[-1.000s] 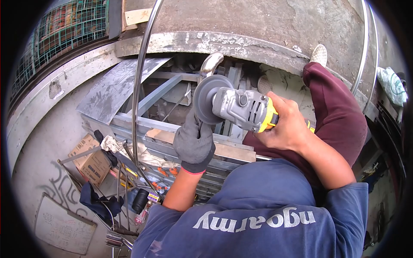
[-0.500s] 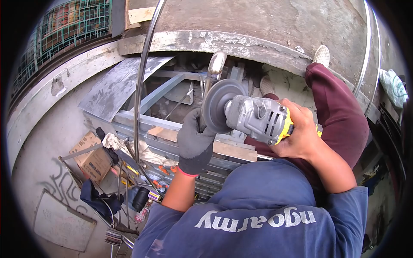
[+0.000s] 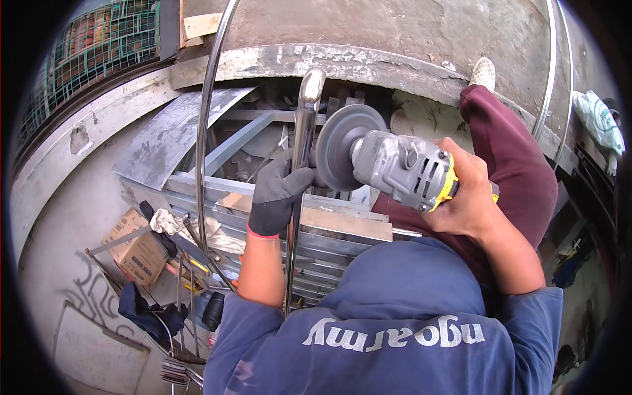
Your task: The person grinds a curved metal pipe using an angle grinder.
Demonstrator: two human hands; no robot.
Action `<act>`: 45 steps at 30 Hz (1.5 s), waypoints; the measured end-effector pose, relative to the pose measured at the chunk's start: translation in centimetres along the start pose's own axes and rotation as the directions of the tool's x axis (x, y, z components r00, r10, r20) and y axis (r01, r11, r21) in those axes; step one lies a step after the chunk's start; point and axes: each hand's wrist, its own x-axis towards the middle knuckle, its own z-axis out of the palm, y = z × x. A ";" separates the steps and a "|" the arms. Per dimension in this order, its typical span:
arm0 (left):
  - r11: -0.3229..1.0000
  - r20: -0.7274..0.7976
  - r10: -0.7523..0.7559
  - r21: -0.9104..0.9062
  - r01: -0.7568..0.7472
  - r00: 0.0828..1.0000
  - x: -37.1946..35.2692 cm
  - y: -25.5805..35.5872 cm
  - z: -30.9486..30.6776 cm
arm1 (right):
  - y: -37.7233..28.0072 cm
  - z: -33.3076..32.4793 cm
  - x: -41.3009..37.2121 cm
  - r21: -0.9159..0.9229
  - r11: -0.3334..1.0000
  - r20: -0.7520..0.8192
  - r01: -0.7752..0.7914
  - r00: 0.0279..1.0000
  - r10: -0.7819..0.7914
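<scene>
Beyond the knees, concrete ledge (image 3: 289,62): curving across the upper view.
Navy shirt (image 3: 401,280): "ngoarmy" in white, upside down from this angle.
Steel lengths (image 3: 329,260): stacked in front of the torso.
Polished pipe (image 3: 303,138): runs from its bent top, down past the gloved hand, to the shirt. Half a second ago the disc covered part of it; now its upper length shows clear, so the worked surface is probably easier to see.
Pale board (image 3: 99,352): lower left, any marks too faint to read.
Cardboard box (image 3: 141,253): printed "VERY GOOD".
Grinder (image 3: 408,168): grey with a yellow band, no brand legible.
Right hand (image 3: 471,194): bare, wrapped firmly round the grinder's body.
Left hand (image 3: 280,194): gloved, curled about the pipe, thumb across its front.
Disc (image 3: 339,145): just right of the pipe; whether they touch, I cannot tell.
</scene>
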 end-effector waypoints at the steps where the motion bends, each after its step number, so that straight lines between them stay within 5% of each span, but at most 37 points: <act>1: 0.999 -0.024 -0.011 0.041 0.012 1.000 -0.3 -0.1 0.2 | -0.1 0.3 -0.2 0.009 1.000 0.011 0.014 1.000 -0.014; 3: 0.987 0.047 -0.159 0.013 0.159 0.986 -1.2 0.4 -1.0 | -0.1 1.0 -0.7 0.003 1.000 0.060 0.000 0.998 0.000; 10: 0.943 0.077 -0.011 -0.331 0.036 0.997 -2.5 -4.0 -2.7 | -0.1 3.7 -1.0 0.014 1.000 0.099 0.012 0.995 -0.014; 16: 0.981 0.067 -0.023 -0.191 0.035 0.997 -2.2 -2.9 -2.4 | -0.1 4.3 -0.8 0.023 0.998 0.092 -0.053 0.994 0.051; 45: 0.968 -0.005 -0.102 -0.230 0.098 0.995 -2.0 -3.2 -2.4 | 0.5 4.3 0.3 0.038 0.998 0.143 -0.051 0.989 0.045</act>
